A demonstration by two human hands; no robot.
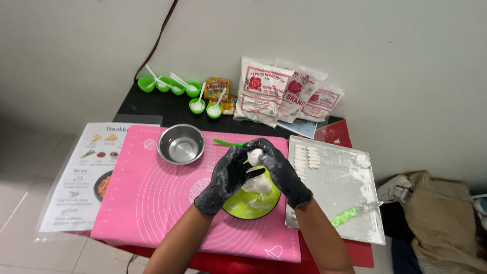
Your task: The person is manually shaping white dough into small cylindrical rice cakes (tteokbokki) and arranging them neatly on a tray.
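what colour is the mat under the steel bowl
Pink with thin white line markings, seen in the head view: the mat lies under the steel bowl.

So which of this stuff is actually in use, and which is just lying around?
In use: left hand, right hand, dough piece, green bowl, tray of shaped pieces, pink mat.
Lying about: steel bowl, flour bags, recipe sheet, green cups.

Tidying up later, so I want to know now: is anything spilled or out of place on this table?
White flour is smeared across the metal tray, thickest near its right edge, and a green-handled knife lies in it, poking over the rim. Nothing else stands out.
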